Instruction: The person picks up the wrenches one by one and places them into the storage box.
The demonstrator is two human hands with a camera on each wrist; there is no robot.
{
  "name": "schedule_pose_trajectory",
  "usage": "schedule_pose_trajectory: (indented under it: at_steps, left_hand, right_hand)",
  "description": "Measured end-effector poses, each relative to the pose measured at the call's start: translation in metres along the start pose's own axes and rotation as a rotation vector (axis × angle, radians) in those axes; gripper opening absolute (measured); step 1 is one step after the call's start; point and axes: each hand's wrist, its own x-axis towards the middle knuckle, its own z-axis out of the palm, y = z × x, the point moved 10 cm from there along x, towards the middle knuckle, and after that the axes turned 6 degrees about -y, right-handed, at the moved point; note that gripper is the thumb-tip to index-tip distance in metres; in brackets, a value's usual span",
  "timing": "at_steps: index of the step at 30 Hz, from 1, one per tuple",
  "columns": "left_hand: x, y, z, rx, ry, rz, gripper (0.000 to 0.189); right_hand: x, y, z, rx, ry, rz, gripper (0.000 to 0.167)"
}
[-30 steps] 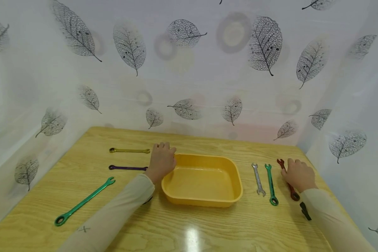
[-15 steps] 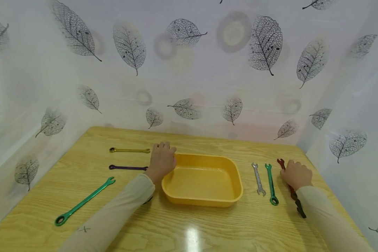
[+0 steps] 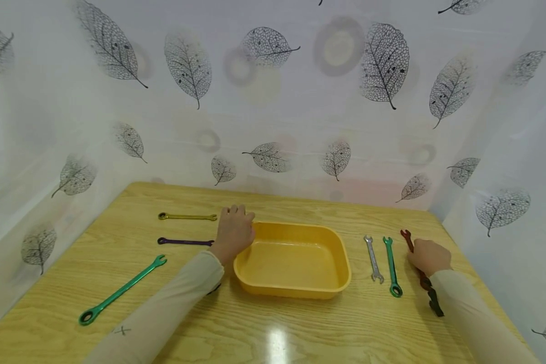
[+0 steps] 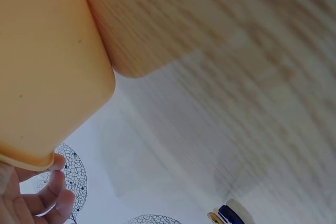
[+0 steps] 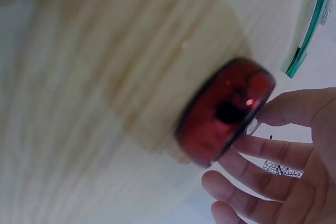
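Note:
My left hand grips the left rim of a yellow plastic basin; the left wrist view has the basin's wall up close and curled fingers at its rim. Over on the right, my right hand holds a red combination wrench by the shaft. Its open end shows beyond the hand, and the middle is covered. In the right wrist view the red ring end is large and near, with thumb and index finger closing on the shaft behind it.
Left of the basin lie a gold wrench, a purple wrench and a large green wrench. A silver wrench and another green wrench lie between basin and right hand. A leaf-print curtain surrounds the wooden table.
My right hand has shifted slightly left and nearer, and its fingers have dropped around the red wrench. The left hand and basin stay in place.

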Motion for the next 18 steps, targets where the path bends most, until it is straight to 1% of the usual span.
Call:
schedule_pose_trajectory:
  at_steps: [7,18]
  left_hand:
    - [-0.0003,-0.0004,0.0004,-0.005,-0.006,-0.001,0.017]
    - [0.0005,-0.0003,0.0012,-0.001,-0.001,0.003,0.017]
  right_hand:
    - [0.0027,0.0030,0.0041,0.010,-0.033,-0.010,0.016]
    - [0.0021,0.0017,0.0007,0.001,-0.060,-0.007,0.017]
